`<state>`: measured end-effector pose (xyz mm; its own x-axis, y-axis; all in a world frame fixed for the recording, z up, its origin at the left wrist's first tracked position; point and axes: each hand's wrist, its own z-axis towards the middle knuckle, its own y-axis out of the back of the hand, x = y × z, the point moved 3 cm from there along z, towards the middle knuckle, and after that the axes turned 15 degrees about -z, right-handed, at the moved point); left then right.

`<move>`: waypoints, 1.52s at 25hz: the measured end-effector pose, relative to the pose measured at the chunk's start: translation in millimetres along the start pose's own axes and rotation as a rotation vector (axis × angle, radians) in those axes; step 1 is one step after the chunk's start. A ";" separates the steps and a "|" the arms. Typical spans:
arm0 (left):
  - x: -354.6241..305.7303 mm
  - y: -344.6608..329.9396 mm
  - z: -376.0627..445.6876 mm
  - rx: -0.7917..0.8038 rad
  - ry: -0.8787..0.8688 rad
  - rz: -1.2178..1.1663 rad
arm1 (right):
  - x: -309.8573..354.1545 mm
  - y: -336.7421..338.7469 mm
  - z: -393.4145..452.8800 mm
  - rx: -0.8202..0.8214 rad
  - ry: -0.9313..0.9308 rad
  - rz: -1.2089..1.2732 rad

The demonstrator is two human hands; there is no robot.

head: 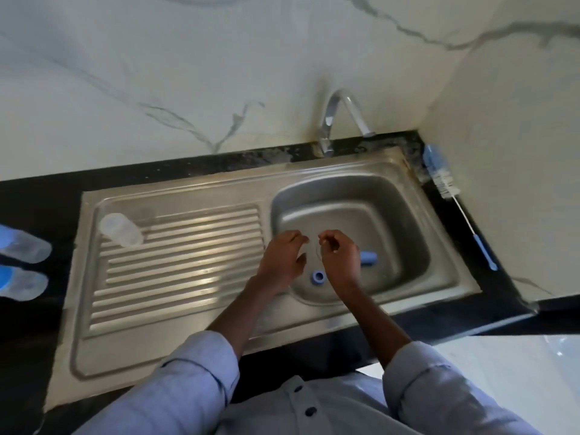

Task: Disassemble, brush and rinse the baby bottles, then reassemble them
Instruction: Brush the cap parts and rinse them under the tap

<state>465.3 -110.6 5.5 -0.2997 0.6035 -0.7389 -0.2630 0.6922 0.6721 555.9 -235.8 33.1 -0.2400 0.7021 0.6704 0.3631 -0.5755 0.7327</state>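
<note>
- Both my hands hover over the basin of the steel sink (405, 196). My left hand (282, 259) has fingers loosely curled and holds nothing that I can make out.
- My right hand (337, 255) has fingertips pinched together, perhaps on a clear silicone teat (317, 251). It is nearly invisible against the steel, so I cannot tell whether this grip really holds it.
- If it is a teat, I judge it light, soft, floppy and slick when wet; best taken by its thicker base rim.
- A blue screw ring (318, 277) stands on the sink floor between my wrists. I judge it stiff and light, easy to take by its outer edge.
- Another blue piece (369, 257) lies in the sink just beyond my right hand, partly hidden; its shape is unclear.
- A clear bottle body (120, 229) lies on the draining board left of the basin.
- Two more bottles (23, 265) lie on the black tabletop far left of the sink, cut off by the frame edge.
- A bottle brush (452, 196) lies on the tabletop right of the sink.
- The tap (337, 120) stands behind the sink; no running water shows.
</note>
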 end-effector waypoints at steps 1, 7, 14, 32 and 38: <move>-0.8 -11.7 6.4 0.049 0.035 0.027 | -15.2 5.7 9.1 0.037 -0.041 -0.035; 16.4 -43.5 6.0 0.184 0.109 0.411 | -81.2 0.5 51.2 0.276 -0.124 -0.330; 22.0 -53.1 12.0 0.063 0.163 0.494 | -115.4 -41.1 77.7 0.615 -0.022 -0.402; 13.4 -46.9 11.7 0.043 0.189 0.412 | -72.9 -37.4 84.4 0.509 -0.114 0.048; 0.2 -31.4 21.7 -0.137 0.347 -0.089 | -40.2 31.1 94.7 0.248 -0.062 0.243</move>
<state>493.4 -123.6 -16.8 -0.5571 0.3573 -0.7496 -0.4150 0.6621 0.6241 662.1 -242.2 17.9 -0.0675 0.5859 0.8076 0.6120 -0.6150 0.4973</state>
